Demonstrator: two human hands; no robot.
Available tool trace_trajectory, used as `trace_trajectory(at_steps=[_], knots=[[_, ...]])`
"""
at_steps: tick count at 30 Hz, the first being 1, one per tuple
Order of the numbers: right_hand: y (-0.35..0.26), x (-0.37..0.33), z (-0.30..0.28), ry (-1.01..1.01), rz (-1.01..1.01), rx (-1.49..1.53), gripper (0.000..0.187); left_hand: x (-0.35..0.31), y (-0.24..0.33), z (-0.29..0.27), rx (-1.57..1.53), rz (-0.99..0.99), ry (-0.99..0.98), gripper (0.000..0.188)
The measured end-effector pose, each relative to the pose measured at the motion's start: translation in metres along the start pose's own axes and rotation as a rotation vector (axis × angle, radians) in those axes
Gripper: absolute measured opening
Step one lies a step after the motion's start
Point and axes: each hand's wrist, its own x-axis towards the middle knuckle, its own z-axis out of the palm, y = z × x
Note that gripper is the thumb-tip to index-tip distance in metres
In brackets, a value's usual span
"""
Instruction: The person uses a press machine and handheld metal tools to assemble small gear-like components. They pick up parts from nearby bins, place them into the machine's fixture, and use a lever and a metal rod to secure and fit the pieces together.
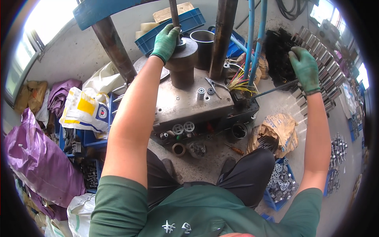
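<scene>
Bending the gloved fingers of the left hand (164,42) close together at the lower end of the nearly upright rod (174,14), laying the thumb near them and hiding most of the tips; not being able to tell whether pinching the rod itself or just touching. Over on the right side, curling the fingers of the right hand (304,65) inward, bunching them, and meeting the dark bar (276,87) down near the wrist; not being able to tell whether gripping its end. Back under the left hand, finding the thick round metal block (182,61), standing below the rod on the steel table (213,103). Moving outward over the tabletop, spotting two small metal rings (201,93) near each other, then the pliers (216,84) just beside, then a spray of coloured wires (241,81). Looking behind the block, picking out a dark round pot (203,49) and a blue crate (194,20). Dropping below the front edge, catching two discs (178,129) with holes. Swinging right, passing a torn paper bag (286,128), a blue bin (277,205) holding round metal parts, and, farther up, rows of shiny tubes (329,59). Swinging left, ending on a white-and-yellow bag (85,108) and a big purple sack (43,158).
</scene>
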Motion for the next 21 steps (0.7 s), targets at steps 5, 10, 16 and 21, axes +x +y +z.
trace_trajectory(at_steps=[5,10,16,21], knots=[[0.006,0.023,0.011,-0.061,0.026,-0.051,0.035,0.007,-0.006,-0.001,0.02,0.021,0.0,0.033],[0.008,0.023,0.013,-0.12,0.106,-0.055,0.032,-0.005,0.012,0.007,0.053,0.032,0.018,0.028],[0.013,0.023,0.015,-0.159,0.094,-0.067,0.031,-0.073,0.024,0.033,0.277,0.614,0.163,0.03],[0.005,0.007,0.003,-0.153,0.066,-0.014,0.03,-0.205,0.022,0.075,-0.195,0.193,0.037,0.039]])
